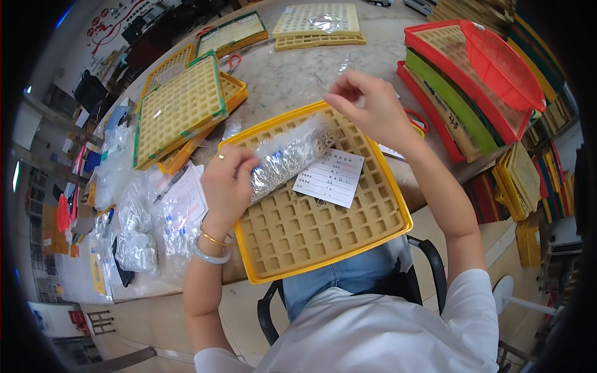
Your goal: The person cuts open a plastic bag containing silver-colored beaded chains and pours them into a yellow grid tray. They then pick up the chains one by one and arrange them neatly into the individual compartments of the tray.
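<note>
A yellow-rimmed tray (311, 239) with rows of small square pockets lies across the table's near edge and over my lap. On it rests a long clear plastic bag (283, 166) full of small shiny silvery pieces, too small to name. My left hand (229, 180) has its fingers closed on the bag's left end. Beside the bag lies a white paper slip (329, 178) with printed lines and handwriting. My right hand (371, 105) is raised over the tray's far right corner, thumb and fingers curled together; what they hold, if anything, is hidden.
Pocketed trays (180, 109) are stacked at the left, more pale trays (317, 22) at the far side. Red trays and a red basket (504, 65) stand at the right. Clear plastic bags (134, 230) and papers (186, 193) cover the left. Red-handled scissors (234, 61) lie beyond.
</note>
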Available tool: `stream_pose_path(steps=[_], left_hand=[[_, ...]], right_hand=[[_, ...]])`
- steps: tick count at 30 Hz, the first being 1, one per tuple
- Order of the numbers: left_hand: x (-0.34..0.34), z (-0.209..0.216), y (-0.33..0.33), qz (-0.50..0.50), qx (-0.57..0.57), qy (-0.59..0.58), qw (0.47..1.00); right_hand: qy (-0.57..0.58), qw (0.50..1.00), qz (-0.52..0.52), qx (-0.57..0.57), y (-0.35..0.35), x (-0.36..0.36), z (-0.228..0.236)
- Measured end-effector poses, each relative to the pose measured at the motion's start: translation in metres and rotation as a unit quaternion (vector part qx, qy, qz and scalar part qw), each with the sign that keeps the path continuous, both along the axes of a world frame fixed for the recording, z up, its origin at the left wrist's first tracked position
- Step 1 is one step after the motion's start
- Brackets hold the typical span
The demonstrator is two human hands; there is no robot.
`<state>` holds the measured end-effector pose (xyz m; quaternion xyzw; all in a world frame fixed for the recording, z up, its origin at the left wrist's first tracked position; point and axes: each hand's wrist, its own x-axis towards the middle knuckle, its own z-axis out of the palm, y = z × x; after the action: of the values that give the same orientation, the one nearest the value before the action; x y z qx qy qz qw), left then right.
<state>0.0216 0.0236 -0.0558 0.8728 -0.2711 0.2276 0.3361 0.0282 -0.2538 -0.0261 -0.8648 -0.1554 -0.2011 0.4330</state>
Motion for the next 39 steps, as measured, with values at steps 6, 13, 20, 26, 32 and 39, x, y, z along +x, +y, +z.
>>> stream_pose_path(steps=[6,13,20,26,32,39], left_hand=[[0.006,-0.002,-0.004,-0.009,-0.034,-0.036,0.999],[-0.007,0.007,-0.005,-0.019,-0.085,-0.053,0.995],[-0.016,0.022,0.008,-0.165,-0.118,-0.033,0.979],[-0.031,0.015,-0.014,-0.253,0.031,0.095,0.962],[0.005,0.024,-0.009,-0.145,0.027,0.290,0.946],[0.068,-0.012,-0.026,-0.073,0.165,0.101,0.978]], right_hand=[[0.174,0.958,0.049,-0.223,-0.019,-0.026,-0.018],[0.246,0.930,0.075,-0.264,-0.015,-0.028,-0.010],[0.189,0.955,0.033,-0.227,-0.047,-0.020,0.006],[0.038,0.999,-0.002,-0.011,-0.049,0.051,0.019],[0.135,0.983,0.070,0.103,-0.017,0.088,-0.012],[0.118,0.964,0.057,0.232,-0.015,0.088,-0.034]])
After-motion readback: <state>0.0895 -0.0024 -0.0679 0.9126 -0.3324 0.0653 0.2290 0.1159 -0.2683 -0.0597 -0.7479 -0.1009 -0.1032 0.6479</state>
